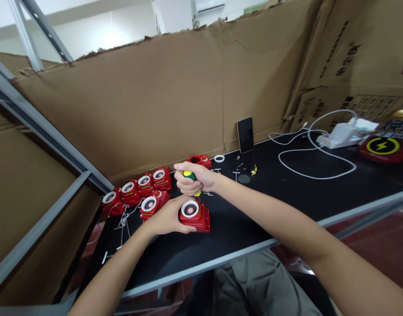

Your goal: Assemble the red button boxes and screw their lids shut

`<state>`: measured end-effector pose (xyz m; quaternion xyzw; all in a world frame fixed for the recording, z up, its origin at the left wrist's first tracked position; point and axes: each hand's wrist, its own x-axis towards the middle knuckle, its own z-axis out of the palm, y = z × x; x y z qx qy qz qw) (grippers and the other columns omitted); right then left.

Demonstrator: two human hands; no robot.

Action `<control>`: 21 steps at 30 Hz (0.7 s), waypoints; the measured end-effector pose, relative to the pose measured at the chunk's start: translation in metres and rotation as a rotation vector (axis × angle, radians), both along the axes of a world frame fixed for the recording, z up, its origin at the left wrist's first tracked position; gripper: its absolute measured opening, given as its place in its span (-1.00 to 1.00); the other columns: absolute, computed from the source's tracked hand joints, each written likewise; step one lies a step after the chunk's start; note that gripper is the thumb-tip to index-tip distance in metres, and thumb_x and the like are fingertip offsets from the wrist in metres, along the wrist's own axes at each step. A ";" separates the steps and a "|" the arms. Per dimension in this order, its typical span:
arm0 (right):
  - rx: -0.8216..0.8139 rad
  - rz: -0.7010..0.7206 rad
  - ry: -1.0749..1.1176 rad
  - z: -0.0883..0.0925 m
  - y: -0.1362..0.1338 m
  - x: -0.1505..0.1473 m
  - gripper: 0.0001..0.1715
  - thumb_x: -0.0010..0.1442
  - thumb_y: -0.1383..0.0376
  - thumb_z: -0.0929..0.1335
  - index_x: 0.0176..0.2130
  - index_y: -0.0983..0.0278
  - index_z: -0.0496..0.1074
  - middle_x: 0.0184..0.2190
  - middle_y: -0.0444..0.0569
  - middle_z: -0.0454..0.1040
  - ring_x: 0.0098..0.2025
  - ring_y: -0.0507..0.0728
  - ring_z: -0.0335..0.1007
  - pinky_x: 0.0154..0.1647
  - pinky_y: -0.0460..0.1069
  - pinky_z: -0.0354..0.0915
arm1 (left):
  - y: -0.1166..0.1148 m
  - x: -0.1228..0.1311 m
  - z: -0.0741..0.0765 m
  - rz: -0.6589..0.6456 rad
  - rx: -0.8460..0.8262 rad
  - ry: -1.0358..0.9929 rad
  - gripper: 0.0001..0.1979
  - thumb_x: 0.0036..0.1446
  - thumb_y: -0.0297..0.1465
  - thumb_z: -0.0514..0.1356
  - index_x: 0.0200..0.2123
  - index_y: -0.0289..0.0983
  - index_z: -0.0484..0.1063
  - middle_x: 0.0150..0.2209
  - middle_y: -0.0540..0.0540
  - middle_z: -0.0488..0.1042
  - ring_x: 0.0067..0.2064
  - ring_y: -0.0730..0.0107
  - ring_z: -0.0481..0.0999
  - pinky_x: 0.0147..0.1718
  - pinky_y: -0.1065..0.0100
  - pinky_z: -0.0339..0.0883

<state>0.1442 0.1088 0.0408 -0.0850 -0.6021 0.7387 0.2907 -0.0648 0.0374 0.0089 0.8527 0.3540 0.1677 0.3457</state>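
Cardboard wall (175, 101) backs a black table (287, 193), metal frame bars on the left. Far right: a white charger block with looping cable (315, 151) and a red disc with a lightning mark (383, 148); a phone (245, 134) leans upright against the cardboard. Cluster of red boxes (138, 186) with white rings sits at back left, loose small metal bits (122, 221) just in front of it, one spare white ring (219, 158) lying near the phone. Left hand (168, 217) grasps the side of a red box (195, 215) near the table's front edge, pinning it flat. Right hand (192, 177) is clenched around a green and yellow screwdriver handle (189, 175), held upright directly above that box; the tip is hidden behind the hands. Looks like the fastening step on this unit, driver pressed down into its top. Next move likely calls for keeping the driver vertical and the box braced while turning, so it doesn't slip off.
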 end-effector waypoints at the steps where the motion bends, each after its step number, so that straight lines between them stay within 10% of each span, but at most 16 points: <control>1: -0.003 -0.090 0.027 -0.001 -0.005 -0.002 -0.32 0.63 -0.18 0.41 -0.33 0.26 0.41 -0.59 -0.34 0.20 -0.64 -0.09 0.00 -0.62 -0.14 0.09 | -0.001 0.001 0.000 0.008 0.006 -0.001 -0.28 0.00 -0.15 0.66 0.20 -0.22 0.63 0.17 -0.20 0.76 0.18 -0.11 0.75 0.37 -0.06 0.57; 8: 0.006 -0.679 0.243 -0.002 -0.048 -0.017 -0.11 0.49 -0.52 0.18 -0.41 0.14 0.16 -0.64 -0.32 0.01 -0.62 -0.07 -0.19 -0.62 -0.12 -0.24 | -0.005 0.005 -0.002 0.126 0.064 0.013 -0.40 0.04 -0.23 0.61 0.12 -0.21 0.59 0.09 -0.19 0.75 0.08 -0.08 0.74 0.20 -0.04 0.64; 14: 0.037 -0.234 0.075 0.010 -0.032 0.010 -0.09 0.57 -0.42 0.21 -0.42 0.22 0.39 -0.68 -0.16 0.32 -0.67 -0.01 0.11 -0.65 -0.11 0.14 | -0.004 0.002 0.005 0.027 0.027 0.033 -0.36 0.06 -0.16 0.62 0.18 -0.22 0.62 0.13 -0.18 0.77 0.11 -0.07 0.77 0.25 -0.02 0.65; 21: 0.000 0.140 -0.068 0.009 -0.025 0.017 0.12 0.58 -0.46 -0.14 -0.65 0.16 0.14 -0.78 -0.19 -0.04 -0.72 -0.03 -0.18 -0.75 -0.13 -0.03 | -0.001 0.000 0.004 -0.047 0.023 0.041 -0.10 0.06 -0.12 0.65 0.44 -0.20 0.57 0.44 -0.32 0.64 0.46 -0.27 0.65 0.55 -0.18 0.44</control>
